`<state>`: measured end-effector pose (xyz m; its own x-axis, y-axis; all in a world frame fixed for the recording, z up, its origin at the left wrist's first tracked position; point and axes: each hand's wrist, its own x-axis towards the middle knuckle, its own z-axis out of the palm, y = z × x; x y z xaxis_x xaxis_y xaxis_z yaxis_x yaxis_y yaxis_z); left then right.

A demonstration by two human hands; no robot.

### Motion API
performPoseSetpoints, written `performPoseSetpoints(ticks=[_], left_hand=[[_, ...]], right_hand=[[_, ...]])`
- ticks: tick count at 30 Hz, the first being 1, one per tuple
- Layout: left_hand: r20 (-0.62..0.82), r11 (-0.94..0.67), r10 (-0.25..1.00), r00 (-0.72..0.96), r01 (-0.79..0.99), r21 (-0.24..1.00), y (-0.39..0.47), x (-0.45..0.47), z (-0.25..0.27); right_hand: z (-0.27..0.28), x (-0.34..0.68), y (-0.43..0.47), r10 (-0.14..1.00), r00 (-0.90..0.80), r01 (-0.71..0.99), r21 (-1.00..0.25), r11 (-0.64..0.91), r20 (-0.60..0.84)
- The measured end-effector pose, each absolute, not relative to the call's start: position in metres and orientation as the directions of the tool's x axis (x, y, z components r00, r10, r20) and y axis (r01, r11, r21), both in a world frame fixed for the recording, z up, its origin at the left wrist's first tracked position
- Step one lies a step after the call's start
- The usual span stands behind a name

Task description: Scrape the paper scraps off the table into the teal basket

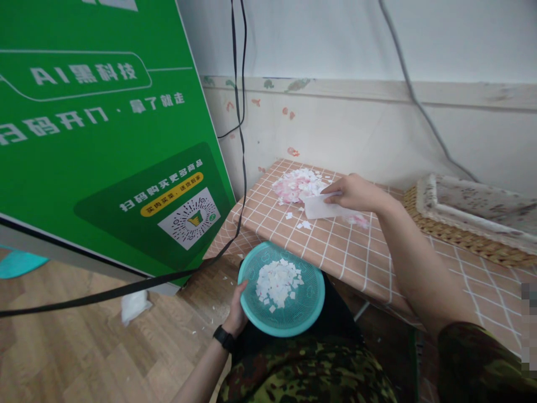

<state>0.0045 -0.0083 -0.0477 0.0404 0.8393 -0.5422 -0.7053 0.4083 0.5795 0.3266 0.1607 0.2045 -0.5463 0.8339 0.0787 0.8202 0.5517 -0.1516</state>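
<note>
My left hand (238,310) grips the left rim of a round turquoise plastic basket (312,310), its thumb over the edge and the other fingers hidden beneath. A heap of small white paper scraps (279,282) lies inside it. On the table, my right hand (348,193) pinches the upper edge of a white sheet (321,208) that looks like paper or card. The sheet stands on its edge beside a pile of white and pink paper scraps (297,186). A few loose scraps (304,225) lie in front of the pile.
A brown checked cloth (335,246) covers the table along the wall. At its right stands a lined wicker basket (474,218). A green cabinet (104,145) rises on the left, with a black strap (241,184) hanging in front. A white bag-like item (136,307) lies on the floor.
</note>
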Motion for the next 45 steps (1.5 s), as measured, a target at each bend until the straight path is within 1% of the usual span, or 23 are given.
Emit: performPoseSetpoints(ticks=[10,17,21,26,32,36,42,45], left_hand=[[-0.542,0.409,0.840,0.035,-0.697,0.589,-0.008,0.006,-0.043],[-0.552,0.414,0.833,0.027,-0.691,0.592,-0.008,0.004,-0.048],[-0.555,0.425,0.831,0.044,-0.693,0.582,-0.008,0.005,-0.047],[-0.546,0.414,0.837,0.039,-0.697,0.585,-0.009,0.006,-0.044],[-0.548,0.408,0.836,0.026,-0.697,0.590,-0.009,0.005,-0.046],[-0.538,0.402,0.842,0.025,-0.695,0.597,-0.009,0.006,-0.042],[-0.553,0.408,0.833,0.013,-0.689,0.599,-0.009,0.007,-0.039],[-0.527,0.385,0.849,0.024,-0.713,0.587,-0.008,0.006,-0.042]], right_hand=[[0.203,0.327,0.162,0.854,-0.505,0.842,-0.147,0.520,0.129],[0.205,0.323,0.159,0.841,-0.537,0.818,-0.200,0.539,0.071],[0.208,0.324,0.158,0.838,-0.543,0.819,-0.185,0.543,0.054],[0.212,0.329,0.156,0.848,-0.523,0.831,-0.168,0.530,0.088],[0.212,0.329,0.156,0.838,-0.543,0.826,-0.141,0.545,0.056],[0.211,0.332,0.157,0.854,-0.513,0.843,-0.140,0.520,0.087],[0.209,0.328,0.154,0.843,-0.529,0.815,-0.217,0.537,0.099],[0.202,0.321,0.137,0.858,-0.480,0.838,-0.194,0.510,0.185]])
